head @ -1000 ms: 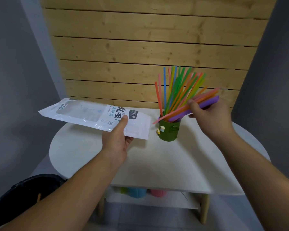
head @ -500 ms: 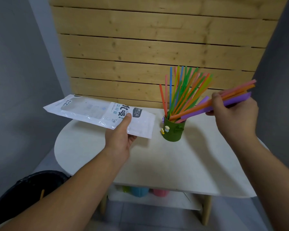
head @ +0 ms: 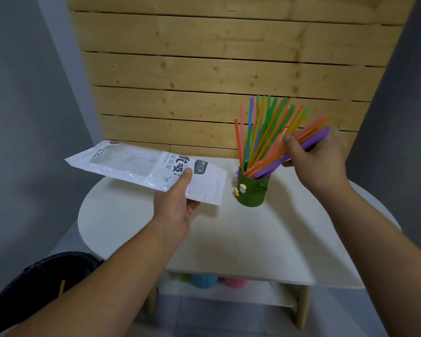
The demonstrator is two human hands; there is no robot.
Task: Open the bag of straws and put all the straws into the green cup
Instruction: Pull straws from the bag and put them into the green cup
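The green cup [head: 252,190] stands on the white table [head: 229,239], with several coloured straws [head: 260,127] upright in it. My right hand [head: 314,161] grips a slanted bundle of orange, pink and purple straws [head: 309,139]; their lower ends sit inside the cup's mouth. My left hand [head: 178,203] holds the flat, clear-and-white straw bag [head: 141,169] by its printed end, level above the table's left part. The bag looks empty.
A wooden slat wall [head: 216,69] rises right behind the table. A black bin [head: 34,293] stands on the floor at lower left. Blue and pink cups [head: 216,282] sit on the shelf under the tabletop.
My right hand swung the held straw bundle out to the right, then back toward the cup, so its lower ends now rest in the cup. The left hand keeps the bag nearly still.
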